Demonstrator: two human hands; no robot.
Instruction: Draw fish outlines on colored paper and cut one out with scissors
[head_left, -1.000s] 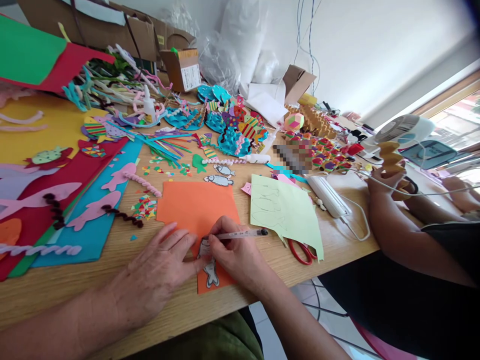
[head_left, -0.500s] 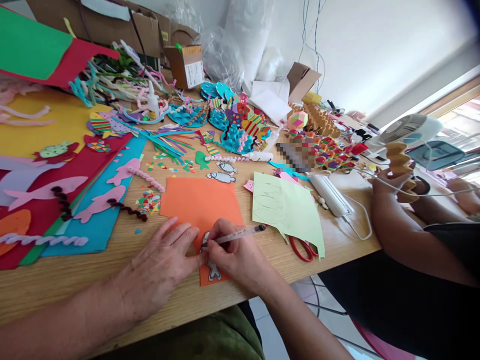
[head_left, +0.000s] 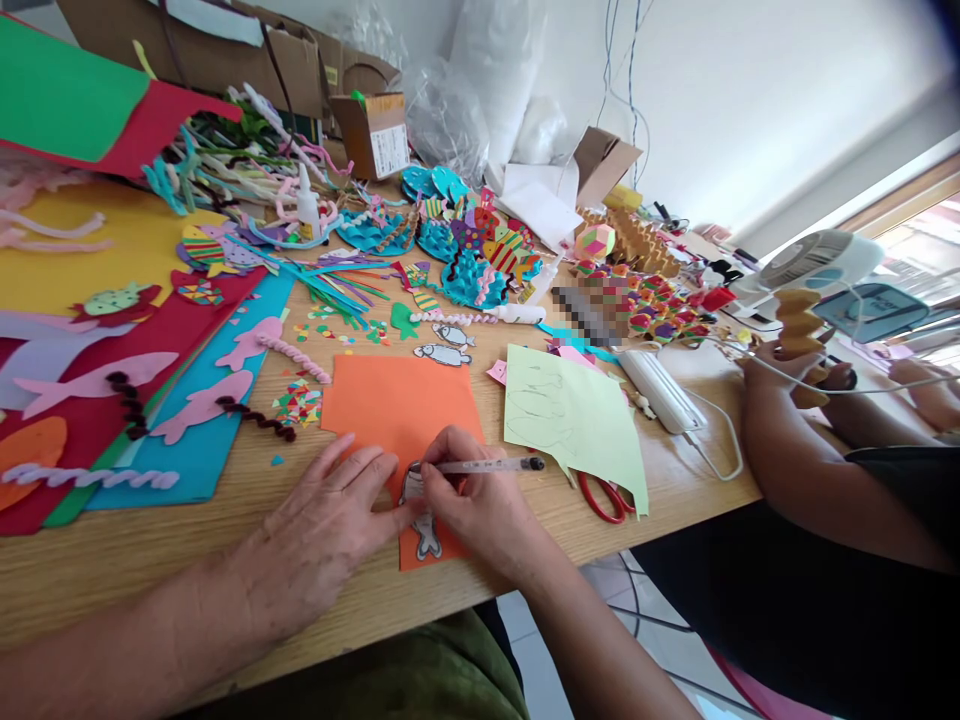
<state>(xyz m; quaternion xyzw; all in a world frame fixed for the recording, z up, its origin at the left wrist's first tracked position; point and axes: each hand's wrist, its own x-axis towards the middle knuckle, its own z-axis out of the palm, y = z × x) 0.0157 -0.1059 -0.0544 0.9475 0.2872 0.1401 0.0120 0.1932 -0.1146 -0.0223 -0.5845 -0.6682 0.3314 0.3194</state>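
My right hand (head_left: 480, 510) is closed on a clear pen with a black cap end (head_left: 491, 466), its tip at the upper edge of a grey fish cutout (head_left: 427, 538). That cutout lies on an orange sheet (head_left: 405, 400), partly hidden by my fingers. My left hand (head_left: 330, 530) lies spread with its thumb on the cutout and its fingers on the sheet's lower left part. Two more grey fish cutouts (head_left: 444, 354) lie at the sheet's top edge. To the right is a light green sheet (head_left: 574, 415) with pencilled fish outlines.
Red-handled scissors (head_left: 602, 500) lie partly under the green sheet. Coloured sheets with pink fish (head_left: 202, 405) are at the left. Glue bottles (head_left: 307, 210), strips and finished crafts fill the back. A white power strip (head_left: 664, 390) and another person's hands (head_left: 780, 365) are at the right.
My right hand has shifted the pen tip up along the cutout's edge, and the pen now lies flatter, pointing further right. My left hand has hardly moved.
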